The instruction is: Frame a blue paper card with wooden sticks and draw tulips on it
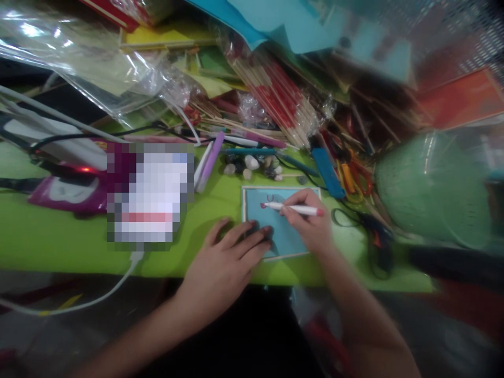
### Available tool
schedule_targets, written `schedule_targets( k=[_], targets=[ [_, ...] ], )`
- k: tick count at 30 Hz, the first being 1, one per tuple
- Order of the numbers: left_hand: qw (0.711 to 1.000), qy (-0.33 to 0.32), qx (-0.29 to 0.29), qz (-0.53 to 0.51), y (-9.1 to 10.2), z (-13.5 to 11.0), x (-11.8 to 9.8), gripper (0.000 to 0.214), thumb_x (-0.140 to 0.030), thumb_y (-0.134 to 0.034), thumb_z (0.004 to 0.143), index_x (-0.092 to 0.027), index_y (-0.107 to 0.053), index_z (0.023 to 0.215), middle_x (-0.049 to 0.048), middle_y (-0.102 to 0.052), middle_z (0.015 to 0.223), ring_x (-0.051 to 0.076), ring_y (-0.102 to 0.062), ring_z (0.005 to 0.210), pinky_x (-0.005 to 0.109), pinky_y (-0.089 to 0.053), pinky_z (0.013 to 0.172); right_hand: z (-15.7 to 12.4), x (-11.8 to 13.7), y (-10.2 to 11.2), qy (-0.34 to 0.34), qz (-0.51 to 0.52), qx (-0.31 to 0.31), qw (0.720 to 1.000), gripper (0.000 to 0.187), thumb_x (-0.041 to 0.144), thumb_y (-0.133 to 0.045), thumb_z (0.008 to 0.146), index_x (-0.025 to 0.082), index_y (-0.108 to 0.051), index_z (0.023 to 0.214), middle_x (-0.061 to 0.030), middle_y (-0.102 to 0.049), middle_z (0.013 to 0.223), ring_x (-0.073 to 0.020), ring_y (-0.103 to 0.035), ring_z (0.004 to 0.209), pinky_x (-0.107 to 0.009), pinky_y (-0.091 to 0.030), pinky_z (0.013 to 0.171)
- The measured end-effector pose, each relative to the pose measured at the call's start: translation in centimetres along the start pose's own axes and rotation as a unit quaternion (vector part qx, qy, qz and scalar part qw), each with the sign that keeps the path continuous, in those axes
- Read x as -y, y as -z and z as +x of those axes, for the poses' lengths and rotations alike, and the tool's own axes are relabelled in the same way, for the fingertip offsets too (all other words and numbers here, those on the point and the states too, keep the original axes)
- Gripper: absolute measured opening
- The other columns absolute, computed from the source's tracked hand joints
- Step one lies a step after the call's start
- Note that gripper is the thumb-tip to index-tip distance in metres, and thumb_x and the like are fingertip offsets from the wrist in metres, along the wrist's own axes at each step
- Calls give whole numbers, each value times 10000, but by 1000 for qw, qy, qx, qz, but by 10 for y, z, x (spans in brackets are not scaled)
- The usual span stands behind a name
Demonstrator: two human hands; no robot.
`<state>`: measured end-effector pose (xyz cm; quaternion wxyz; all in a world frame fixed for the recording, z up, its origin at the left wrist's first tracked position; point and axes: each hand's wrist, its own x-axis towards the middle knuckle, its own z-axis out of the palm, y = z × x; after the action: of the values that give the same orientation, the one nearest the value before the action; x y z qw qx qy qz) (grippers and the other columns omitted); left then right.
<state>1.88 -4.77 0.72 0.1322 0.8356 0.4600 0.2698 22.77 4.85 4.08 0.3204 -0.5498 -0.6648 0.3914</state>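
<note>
A small blue card with a pale frame lies on the green table top. My left hand rests flat on the card's lower left corner, fingers spread and holding nothing. My right hand is closed around a white marker with a red cap end. The marker's tip touches the card near its upper left, where small red marks show.
Behind the card lie small pebbles, pens, a blue strip, scissors and a bundle of wooden sticks. A green rounded object stands at the right. Cables, plastic bags and a pixelated patch fill the left.
</note>
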Motion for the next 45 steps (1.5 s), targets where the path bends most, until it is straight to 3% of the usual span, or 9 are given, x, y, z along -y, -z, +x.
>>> schedule_targets(
  k=[12, 21, 45],
  targets=[
    [1000, 5, 5, 2, 0, 0, 0, 307, -226, -648, 1009, -275, -694, 1309, -15, -718, 1441, 270, -611, 1338, 524, -383, 1174, -1, 0, 1, -6, -3, 2, 1000, 116, 328, -745, 854, 249, -661, 849, 22, -683, 707, -161, -608, 665, -282, -464, 584],
    [1000, -1, -2, -1, 0, 0, 1, 307, -206, -566, 1051, -277, -664, 1333, -50, -695, 1471, 267, -602, 1347, 526, -345, 1184, 5, -9, 4, 12, 53, -78, 995, 135, 355, -719, 892, 245, -641, 875, 14, -699, 770, -163, -656, 710, -305, -526, 644],
    [1000, -7, -5, 5, 0, 1, 1, 297, -234, -521, 1083, -280, -675, 1333, -52, -698, 1465, 267, -604, 1342, 520, -340, 1184, 8, -6, 3, 12, 37, -60, 997, 79, 269, -705, 880, 240, -646, 835, 29, -677, 726, -140, -617, 659, -278, -487, 610]
  ],
)
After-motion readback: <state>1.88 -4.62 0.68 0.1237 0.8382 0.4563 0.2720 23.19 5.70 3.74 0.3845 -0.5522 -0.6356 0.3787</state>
